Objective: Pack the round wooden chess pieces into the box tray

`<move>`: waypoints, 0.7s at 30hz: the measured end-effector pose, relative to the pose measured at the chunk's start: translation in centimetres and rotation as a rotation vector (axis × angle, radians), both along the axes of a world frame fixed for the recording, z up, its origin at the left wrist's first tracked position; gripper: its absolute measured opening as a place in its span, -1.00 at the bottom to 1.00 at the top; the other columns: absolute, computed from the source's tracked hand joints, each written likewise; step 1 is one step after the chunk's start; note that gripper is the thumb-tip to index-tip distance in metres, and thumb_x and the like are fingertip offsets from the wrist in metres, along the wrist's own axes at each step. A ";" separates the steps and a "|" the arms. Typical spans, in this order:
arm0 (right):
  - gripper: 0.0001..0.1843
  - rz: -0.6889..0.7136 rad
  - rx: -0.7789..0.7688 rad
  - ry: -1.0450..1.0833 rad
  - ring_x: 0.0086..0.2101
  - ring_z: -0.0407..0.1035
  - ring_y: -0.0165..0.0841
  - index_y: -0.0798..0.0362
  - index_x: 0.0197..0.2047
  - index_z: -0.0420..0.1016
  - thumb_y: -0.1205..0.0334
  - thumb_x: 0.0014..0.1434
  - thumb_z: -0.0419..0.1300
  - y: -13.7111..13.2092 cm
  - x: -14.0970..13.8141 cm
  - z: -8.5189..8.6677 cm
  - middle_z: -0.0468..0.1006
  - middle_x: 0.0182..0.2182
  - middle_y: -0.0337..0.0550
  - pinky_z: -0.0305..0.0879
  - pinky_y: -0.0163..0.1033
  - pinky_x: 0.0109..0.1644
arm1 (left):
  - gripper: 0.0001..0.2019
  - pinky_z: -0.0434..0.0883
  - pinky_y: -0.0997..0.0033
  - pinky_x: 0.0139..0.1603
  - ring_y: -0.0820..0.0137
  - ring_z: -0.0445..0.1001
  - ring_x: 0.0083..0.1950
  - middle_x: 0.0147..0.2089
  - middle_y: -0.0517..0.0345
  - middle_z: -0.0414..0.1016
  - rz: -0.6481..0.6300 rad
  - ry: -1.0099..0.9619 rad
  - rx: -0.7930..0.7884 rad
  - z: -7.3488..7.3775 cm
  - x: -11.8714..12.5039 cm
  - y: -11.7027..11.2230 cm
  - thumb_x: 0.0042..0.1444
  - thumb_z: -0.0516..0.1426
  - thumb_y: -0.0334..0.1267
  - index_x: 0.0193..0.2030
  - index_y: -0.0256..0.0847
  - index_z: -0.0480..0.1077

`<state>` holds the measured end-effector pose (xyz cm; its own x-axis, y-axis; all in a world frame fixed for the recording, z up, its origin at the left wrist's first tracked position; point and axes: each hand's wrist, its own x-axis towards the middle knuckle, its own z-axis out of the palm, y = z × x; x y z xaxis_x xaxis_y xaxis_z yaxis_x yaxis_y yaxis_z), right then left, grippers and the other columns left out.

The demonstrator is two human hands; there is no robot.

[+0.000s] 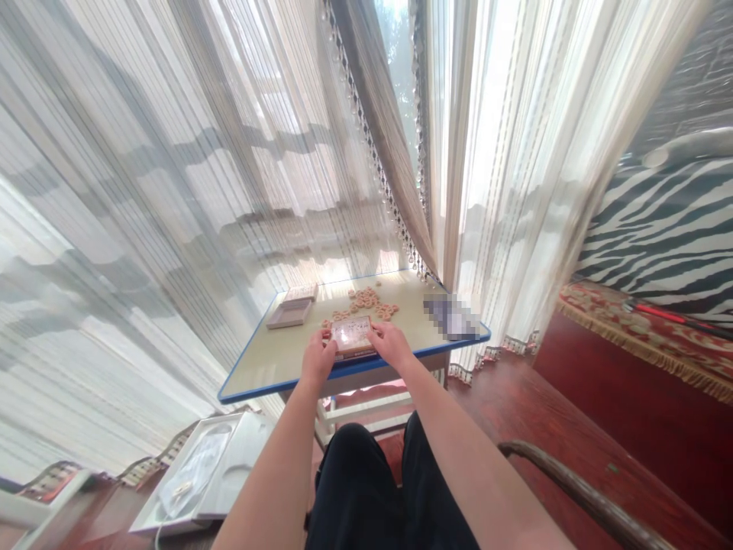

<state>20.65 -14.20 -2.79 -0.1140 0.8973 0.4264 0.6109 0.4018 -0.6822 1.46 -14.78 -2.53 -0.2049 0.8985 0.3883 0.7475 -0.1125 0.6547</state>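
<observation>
A small square wooden board (pixel 351 336) lies near the front edge of a blue-rimmed table (pixel 269 357). My left hand (pixel 318 357) grips its left edge with fingers curled round it. My right hand (pixel 390 342) clasps its right edge the same way. Behind the board a heap of several small tan wooden pieces (pixel 366 302) is scattered on the tabletop.
A shallow grey box tray (pixel 289 313) and a flat lid (pixel 301 292) sit at the table's back left. A blurred card (pixel 451 318) lies at the right corner. Sheer curtains hang behind. A white open case (pixel 201 475) rests on the floor left; a curved chair arm (pixel 578 495) is right.
</observation>
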 end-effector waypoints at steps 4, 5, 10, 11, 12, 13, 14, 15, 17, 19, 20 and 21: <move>-0.66 -0.006 0.011 -0.010 -0.28 0.35 -0.32 0.09 -0.14 0.54 0.14 0.19 0.01 0.2 -0.1 -0.2 0.52 -0.25 -0.05 0.18 -0.34 -0.17 | -0.67 0.37 0.30 -0.07 0.33 0.44 -0.24 -0.06 -0.07 0.42 0.006 0.028 -0.017 0.0 0.0 0.0 0.01 -0.01 -0.28 -0.09 -0.29 0.38; -0.66 -0.009 0.012 -0.012 -0.28 0.35 -0.33 0.09 -0.15 0.54 0.14 0.19 0.01 0.2 -0.1 -0.2 0.52 -0.24 -0.04 0.18 -0.34 -0.17 | -0.68 0.36 0.30 -0.07 0.32 0.44 -0.23 -0.07 -0.07 0.42 0.005 0.037 -0.017 0.0 0.0 0.0 0.01 -0.01 -0.28 -0.10 -0.28 0.38; -0.67 -0.011 0.025 -0.032 -0.29 0.33 -0.32 0.09 -0.23 0.54 0.16 0.20 -0.03 -0.2 -0.2 0.0 0.51 -0.33 -0.07 0.15 -0.33 -0.20 | -0.70 0.35 0.29 -0.03 0.30 0.43 -0.20 -0.08 -0.03 0.42 0.000 0.097 -0.037 0.1 0.2 -0.1 0.01 -0.01 -0.31 -0.14 -0.22 0.42; -0.67 -0.008 0.025 -0.037 -0.30 0.32 -0.32 0.09 -0.24 0.54 0.16 0.20 -0.03 -0.3 -0.2 0.0 0.51 -0.35 -0.08 0.15 -0.33 -0.21 | -0.70 0.35 0.29 -0.02 0.30 0.43 -0.20 -0.09 -0.03 0.42 0.005 0.107 -0.043 0.2 0.3 -0.1 0.01 -0.01 -0.32 -0.14 -0.21 0.43; -0.66 -0.006 0.025 -0.042 -0.30 0.32 -0.33 0.09 -0.24 0.53 0.16 0.20 -0.04 -0.4 -0.2 0.0 0.50 -0.36 -0.09 0.14 -0.33 -0.21 | -0.70 0.35 0.29 -0.02 0.30 0.43 -0.20 -0.10 -0.02 0.42 0.010 0.114 -0.045 0.2 0.3 -0.1 0.01 -0.01 -0.33 -0.15 -0.20 0.43; -0.66 -0.006 0.024 -0.047 -0.30 0.32 -0.33 0.09 -0.23 0.53 0.16 0.20 -0.04 -0.4 -0.2 0.0 0.50 -0.36 -0.09 0.14 -0.34 -0.21 | -0.71 0.35 0.29 -0.01 0.30 0.43 -0.20 -0.10 -0.01 0.42 0.013 0.122 -0.046 0.1 0.3 -0.2 0.01 -0.02 -0.32 -0.15 -0.19 0.44; -0.66 -0.007 0.023 -0.052 -0.29 0.32 -0.33 0.09 -0.21 0.53 0.17 0.20 -0.04 -0.4 -0.2 0.0 0.50 -0.36 -0.09 0.14 -0.34 -0.20 | -0.71 0.34 0.29 0.00 0.30 0.43 -0.20 -0.11 -0.01 0.42 0.016 0.129 -0.046 0.1 0.4 -0.2 0.02 -0.02 -0.32 -0.16 -0.19 0.45; -0.66 -0.010 0.023 -0.058 -0.28 0.32 -0.32 0.09 -0.18 0.52 0.17 0.20 -0.04 -0.3 -0.2 0.0 0.50 -0.35 -0.08 0.14 -0.33 -0.19 | -0.71 0.34 0.28 0.00 0.29 0.44 -0.19 -0.12 -0.01 0.42 0.018 0.136 -0.047 0.1 0.4 -0.1 0.02 -0.02 -0.31 -0.18 -0.18 0.46; -0.65 -0.020 0.021 -0.070 -0.26 0.32 -0.31 0.11 -0.15 0.52 0.18 0.20 -0.03 -0.2 -0.3 -0.2 0.49 -0.33 -0.06 0.13 -0.32 -0.17 | -0.72 0.34 0.28 0.00 0.30 0.44 -0.21 -0.12 -0.01 0.42 0.024 0.148 -0.052 0.0 0.4 -0.1 0.03 -0.02 -0.30 -0.20 -0.18 0.47; -0.66 -0.024 0.019 -0.087 -0.27 0.32 -0.30 0.11 -0.17 0.53 0.18 0.19 -0.02 -0.1 -0.3 -0.3 0.49 -0.33 -0.04 0.13 -0.32 -0.18 | -0.72 0.34 0.28 0.00 0.30 0.45 -0.23 -0.12 -0.01 0.42 0.031 0.155 -0.054 -0.1 0.4 0.0 0.03 -0.02 -0.29 -0.21 -0.18 0.48; -0.67 -0.024 0.018 -0.096 -0.28 0.32 -0.30 0.10 -0.20 0.54 0.17 0.18 -0.02 -0.1 -0.2 -0.4 0.49 -0.34 -0.04 0.12 -0.32 -0.20 | -0.72 0.34 0.28 0.00 0.30 0.45 -0.23 -0.11 -0.01 0.43 0.033 0.156 -0.051 -0.1 0.4 0.0 0.03 -0.02 -0.29 -0.21 -0.18 0.49; -0.67 -0.024 0.017 -0.104 -0.30 0.31 -0.31 0.10 -0.23 0.54 0.17 0.18 -0.02 -0.1 -0.2 -0.4 0.49 -0.35 -0.04 0.12 -0.31 -0.22 | -0.71 0.34 0.28 0.00 0.30 0.45 -0.23 -0.11 -0.01 0.43 0.033 0.156 -0.047 -0.2 0.5 0.0 0.03 -0.02 -0.29 -0.21 -0.18 0.49</move>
<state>20.43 -14.26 -3.18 -0.1373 0.8931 0.4285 0.6878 0.3973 -0.6076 1.92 -14.80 -2.70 -0.1755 0.9101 0.3754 0.8431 -0.0580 0.5347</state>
